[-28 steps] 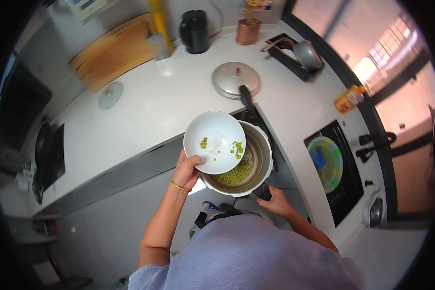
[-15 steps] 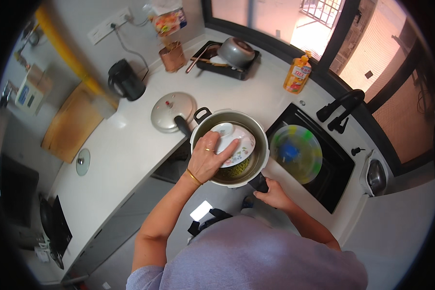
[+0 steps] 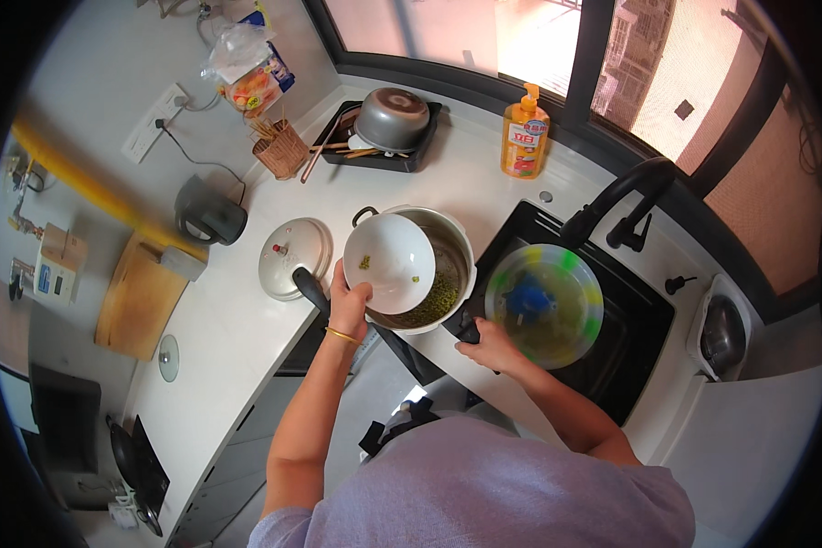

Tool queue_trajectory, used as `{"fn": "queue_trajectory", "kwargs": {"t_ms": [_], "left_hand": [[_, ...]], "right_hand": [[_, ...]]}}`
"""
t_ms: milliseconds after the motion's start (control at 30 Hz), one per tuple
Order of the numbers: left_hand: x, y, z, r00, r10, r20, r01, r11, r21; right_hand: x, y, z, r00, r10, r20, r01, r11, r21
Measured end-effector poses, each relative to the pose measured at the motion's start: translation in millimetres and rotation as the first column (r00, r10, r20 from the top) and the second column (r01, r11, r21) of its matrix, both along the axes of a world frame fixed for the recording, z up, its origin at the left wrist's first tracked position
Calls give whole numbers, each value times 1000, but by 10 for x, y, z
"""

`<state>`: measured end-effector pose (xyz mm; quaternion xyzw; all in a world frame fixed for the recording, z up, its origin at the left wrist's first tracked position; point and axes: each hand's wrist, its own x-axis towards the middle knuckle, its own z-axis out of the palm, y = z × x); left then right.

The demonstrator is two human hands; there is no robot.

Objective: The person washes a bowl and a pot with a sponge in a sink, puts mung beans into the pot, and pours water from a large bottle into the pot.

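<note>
My left hand (image 3: 348,301) grips a white bowl (image 3: 395,260) by its near-left rim, thumb on the inner side. The bowl's inside faces up, and a few small green bits (image 3: 365,262) cling to it. Beneath and to its right is a metal pressure cooker pot (image 3: 468,258), partly hidden by the bowl. Small green beans or grains (image 3: 437,303) lie on the pot's bottom. My right hand (image 3: 489,347) is closed round the pot's black handle (image 3: 463,326). The pot's lid (image 3: 279,267), silver with a black handle, rests on the counter to the left.
Right of the pot, a black sink (image 3: 644,320) holds a green-and-yellow-rimmed basin (image 3: 595,294) with something blue inside. A black faucet (image 3: 603,205) and an orange pump bottle (image 3: 526,137) stand behind. A black tray (image 3: 411,163) with an upturned pot and a kettle (image 3: 212,212) are farther back.
The bowl has turned from underside up to inside up, held at its left rim by my left hand. My right hand stays on the pot handle. The whole view has shifted.
</note>
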<state>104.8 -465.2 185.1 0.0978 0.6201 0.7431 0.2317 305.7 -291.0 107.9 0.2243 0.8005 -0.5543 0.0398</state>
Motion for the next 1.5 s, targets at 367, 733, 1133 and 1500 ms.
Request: {"fn": "queue_trajectory", "kwargs": {"t_ms": [367, 733, 1133, 1500], "left_hand": [[-477, 112, 43, 998, -56, -18, 56, 998, 4], [-567, 201, 280, 949, -305, -84, 307, 952, 8], [-756, 185, 489, 545, -189, -817, -162, 932, -324], [121, 929, 592, 836, -494, 239, 489, 868, 85]], "right_hand": [[-388, -1, 623, 989, 128, 78, -149, 907, 394], [-1791, -292, 907, 629, 178, -757, 238, 883, 405], [-1292, -172, 466, 879, 382, -286, -104, 739, 666], [893, 1635, 217, 714, -400, -574, 620, 742, 254]]}}
